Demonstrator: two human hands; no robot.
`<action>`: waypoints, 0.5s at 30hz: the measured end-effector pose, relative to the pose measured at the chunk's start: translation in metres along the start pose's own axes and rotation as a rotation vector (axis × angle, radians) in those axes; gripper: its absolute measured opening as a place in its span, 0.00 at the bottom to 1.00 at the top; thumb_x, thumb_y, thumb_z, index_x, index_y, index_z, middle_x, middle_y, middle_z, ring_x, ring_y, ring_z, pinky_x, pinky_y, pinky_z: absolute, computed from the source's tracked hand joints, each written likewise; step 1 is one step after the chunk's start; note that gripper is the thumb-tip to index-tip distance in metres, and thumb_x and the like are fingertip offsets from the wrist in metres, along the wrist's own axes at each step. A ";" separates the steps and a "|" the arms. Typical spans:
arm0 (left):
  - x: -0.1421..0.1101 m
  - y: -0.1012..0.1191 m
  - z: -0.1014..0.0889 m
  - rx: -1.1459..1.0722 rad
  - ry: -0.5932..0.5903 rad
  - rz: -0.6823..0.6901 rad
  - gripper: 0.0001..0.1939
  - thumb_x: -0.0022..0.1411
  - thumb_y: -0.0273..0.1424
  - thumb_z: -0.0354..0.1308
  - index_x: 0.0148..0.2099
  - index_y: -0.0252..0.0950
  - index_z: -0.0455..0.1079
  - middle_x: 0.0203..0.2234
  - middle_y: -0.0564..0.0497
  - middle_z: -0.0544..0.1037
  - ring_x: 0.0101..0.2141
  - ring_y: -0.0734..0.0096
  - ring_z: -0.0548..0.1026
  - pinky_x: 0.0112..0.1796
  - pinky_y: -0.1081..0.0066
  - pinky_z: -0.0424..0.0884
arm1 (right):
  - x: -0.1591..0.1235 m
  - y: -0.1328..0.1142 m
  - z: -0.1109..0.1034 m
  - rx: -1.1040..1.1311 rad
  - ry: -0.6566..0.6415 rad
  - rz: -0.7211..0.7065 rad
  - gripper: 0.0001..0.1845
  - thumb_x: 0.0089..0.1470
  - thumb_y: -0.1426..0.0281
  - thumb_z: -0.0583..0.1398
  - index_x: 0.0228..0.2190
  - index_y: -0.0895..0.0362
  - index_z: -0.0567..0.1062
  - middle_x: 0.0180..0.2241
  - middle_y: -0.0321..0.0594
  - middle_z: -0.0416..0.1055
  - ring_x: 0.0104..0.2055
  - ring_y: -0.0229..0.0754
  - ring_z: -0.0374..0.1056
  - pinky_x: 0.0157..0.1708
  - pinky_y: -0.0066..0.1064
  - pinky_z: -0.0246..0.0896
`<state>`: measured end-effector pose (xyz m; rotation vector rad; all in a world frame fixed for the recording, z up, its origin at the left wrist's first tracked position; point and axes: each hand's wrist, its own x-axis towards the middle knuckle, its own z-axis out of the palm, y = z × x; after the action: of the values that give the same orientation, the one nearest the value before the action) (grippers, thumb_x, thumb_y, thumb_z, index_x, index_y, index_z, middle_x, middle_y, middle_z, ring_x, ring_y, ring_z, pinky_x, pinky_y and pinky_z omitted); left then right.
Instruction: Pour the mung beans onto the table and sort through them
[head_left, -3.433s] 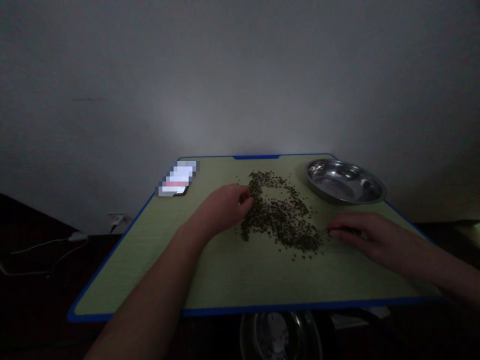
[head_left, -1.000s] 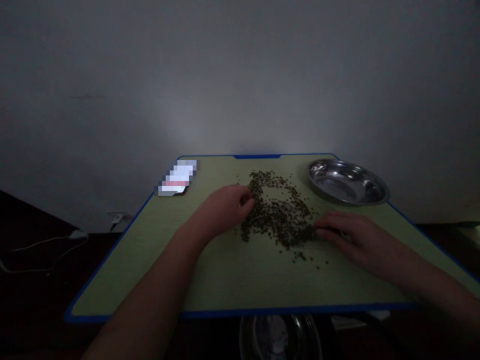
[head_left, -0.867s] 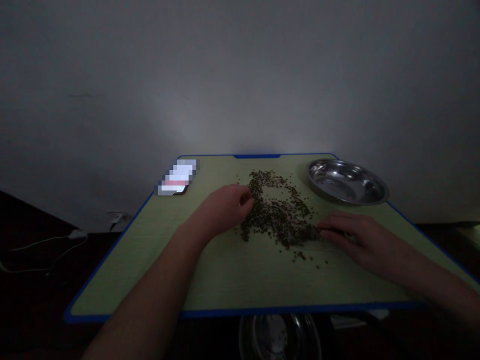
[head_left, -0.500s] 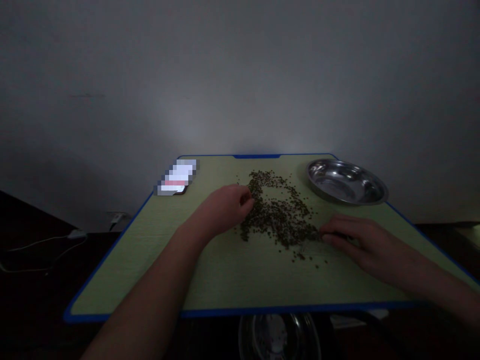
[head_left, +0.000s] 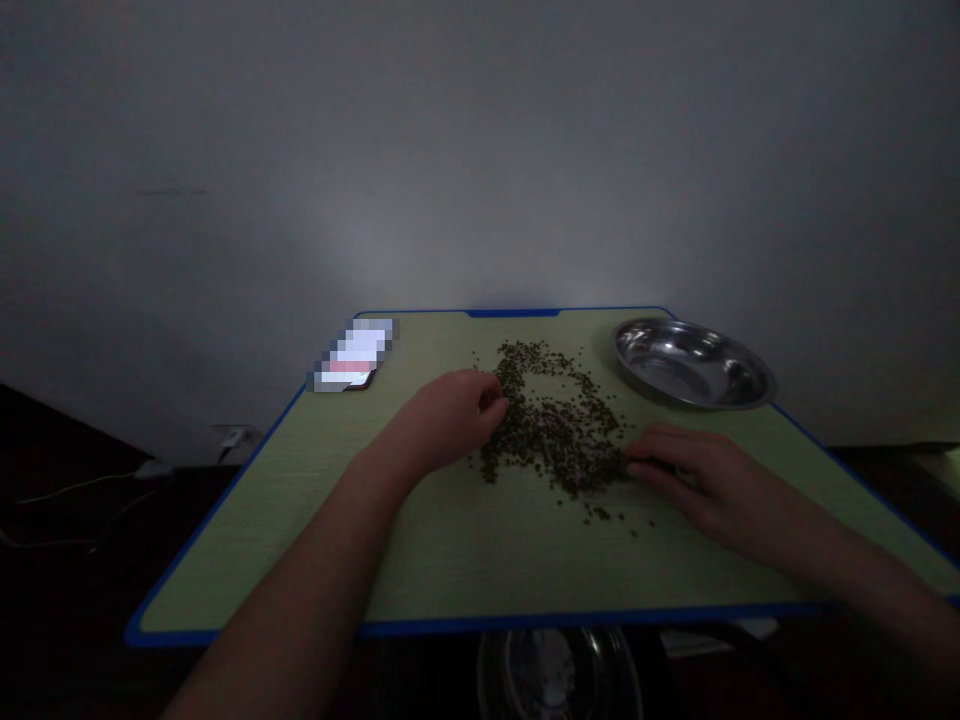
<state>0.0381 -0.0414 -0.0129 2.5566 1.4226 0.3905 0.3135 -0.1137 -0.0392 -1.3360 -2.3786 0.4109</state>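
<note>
A loose pile of small dark green beans [head_left: 559,425] is spread over the middle of a pale green table [head_left: 465,545] with a blue edge. My left hand [head_left: 442,415] rests at the pile's left edge, its fingers curled in against the beans; what they hold is hidden. My right hand [head_left: 705,480] lies flat on the table at the pile's right edge, fingers stretched out and their tips touching the beans. A few stray beans lie just in front of it.
A shallow steel bowl [head_left: 759,385] stands at the table's far right corner. A lit phone [head_left: 352,355] lies at the far left corner. Another metal bowl [head_left: 559,670] shows below the table's near edge. A wall stands close behind; cables lie on the dark floor at left.
My right hand has slid left along the table to the pile's right edge, drawn back slightly and come in again; that side of the pile is tighter. My left hand has stayed put.
</note>
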 end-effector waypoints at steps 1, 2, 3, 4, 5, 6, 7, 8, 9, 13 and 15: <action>0.000 0.000 0.000 0.000 0.000 0.003 0.13 0.63 0.35 0.48 0.34 0.35 0.71 0.29 0.48 0.76 0.28 0.69 0.70 0.30 0.69 0.62 | 0.000 0.000 0.001 0.002 0.000 -0.001 0.12 0.62 0.67 0.52 0.35 0.54 0.75 0.33 0.41 0.74 0.35 0.43 0.70 0.35 0.35 0.64; 0.000 -0.001 0.000 0.001 -0.001 0.007 0.13 0.63 0.35 0.48 0.34 0.36 0.71 0.28 0.48 0.76 0.27 0.69 0.70 0.29 0.69 0.62 | 0.001 0.000 0.001 0.003 0.000 -0.003 0.12 0.62 0.66 0.52 0.36 0.54 0.75 0.33 0.41 0.74 0.35 0.43 0.70 0.35 0.35 0.65; 0.000 -0.001 0.001 0.001 0.000 0.011 0.13 0.63 0.35 0.48 0.33 0.36 0.71 0.28 0.48 0.76 0.27 0.70 0.70 0.29 0.69 0.62 | 0.001 0.000 0.002 0.005 0.001 -0.003 0.12 0.62 0.66 0.52 0.36 0.54 0.75 0.34 0.41 0.74 0.35 0.43 0.70 0.36 0.35 0.65; 0.000 -0.001 0.001 0.001 0.002 0.015 0.13 0.64 0.35 0.48 0.33 0.36 0.70 0.28 0.48 0.76 0.27 0.70 0.70 0.29 0.69 0.62 | 0.002 0.000 0.002 0.006 0.002 -0.004 0.13 0.62 0.65 0.52 0.36 0.54 0.75 0.34 0.41 0.74 0.35 0.43 0.70 0.36 0.36 0.65; 0.000 -0.001 0.001 0.001 0.003 0.016 0.13 0.64 0.35 0.48 0.33 0.36 0.70 0.28 0.48 0.76 0.27 0.70 0.70 0.29 0.69 0.62 | 0.003 0.000 0.003 0.009 0.001 -0.004 0.13 0.63 0.65 0.52 0.36 0.54 0.75 0.34 0.41 0.74 0.36 0.43 0.70 0.36 0.36 0.65; 0.000 -0.001 0.002 0.000 0.004 0.017 0.13 0.63 0.35 0.48 0.33 0.36 0.70 0.28 0.48 0.76 0.27 0.70 0.70 0.29 0.69 0.62 | 0.004 0.000 0.003 0.012 0.000 -0.005 0.13 0.63 0.65 0.52 0.36 0.54 0.75 0.34 0.41 0.74 0.36 0.43 0.70 0.37 0.36 0.65; 0.000 -0.001 0.002 -0.001 0.005 0.016 0.13 0.63 0.35 0.48 0.33 0.36 0.70 0.28 0.48 0.76 0.27 0.70 0.70 0.29 0.69 0.62 | 0.006 0.000 0.004 0.017 0.000 -0.008 0.13 0.62 0.65 0.52 0.36 0.54 0.75 0.34 0.41 0.74 0.35 0.43 0.69 0.36 0.36 0.65; 0.000 -0.001 0.002 0.000 0.007 0.014 0.13 0.63 0.35 0.48 0.33 0.36 0.70 0.28 0.48 0.76 0.27 0.70 0.70 0.29 0.69 0.62 | 0.007 0.000 0.004 0.020 0.004 -0.011 0.13 0.62 0.65 0.53 0.36 0.54 0.75 0.34 0.41 0.74 0.35 0.43 0.69 0.36 0.36 0.65; 0.000 -0.001 0.001 0.001 0.007 0.012 0.13 0.63 0.35 0.48 0.33 0.36 0.71 0.28 0.48 0.76 0.27 0.70 0.70 0.29 0.69 0.62 | 0.009 0.000 0.005 0.022 0.012 -0.013 0.12 0.62 0.65 0.53 0.36 0.54 0.76 0.33 0.41 0.74 0.35 0.43 0.69 0.36 0.36 0.65; 0.000 -0.001 0.000 0.006 0.002 0.004 0.13 0.63 0.35 0.48 0.34 0.36 0.71 0.29 0.47 0.76 0.28 0.69 0.70 0.30 0.69 0.62 | 0.017 0.000 0.006 -0.007 0.045 -0.024 0.11 0.61 0.66 0.54 0.36 0.54 0.76 0.33 0.41 0.74 0.35 0.43 0.70 0.35 0.35 0.64; 0.000 0.000 0.000 0.006 -0.001 0.002 0.12 0.63 0.35 0.49 0.34 0.36 0.71 0.29 0.47 0.76 0.28 0.69 0.70 0.30 0.69 0.62 | 0.021 0.000 0.006 -0.031 0.039 -0.030 0.11 0.61 0.67 0.54 0.36 0.55 0.76 0.33 0.41 0.74 0.35 0.43 0.69 0.35 0.35 0.64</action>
<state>0.0378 -0.0411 -0.0129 2.5632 1.4228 0.3855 0.3006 -0.0961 -0.0402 -1.3080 -2.3788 0.3380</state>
